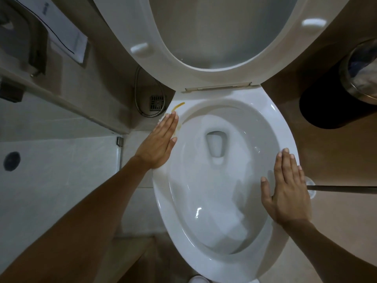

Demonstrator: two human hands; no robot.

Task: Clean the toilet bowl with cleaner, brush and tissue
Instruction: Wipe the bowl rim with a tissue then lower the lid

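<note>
The white toilet bowl (274, 113) fills the middle of the view, with its seat (173, 56) raised. A yellow-orange streak (178, 106) marks the far-left rim. My left hand (158, 145) lies flat on the left rim, just below the streak, pressing a white tissue (163, 117) whose edges show past the fingertips and by the wrist. My right hand (287, 187) rests flat on the right rim with nothing in it. A dark brush handle (342, 189) reaches in from the right edge, behind the right hand. No cleaner bottle is visible.
A black waste bin (326, 107) with a metal rim stands on the floor at the right. A metal spray hose (140, 99) loops beside a floor drain (156, 102) left of the toilet. A glass shower partition (61, 170) runs along the left.
</note>
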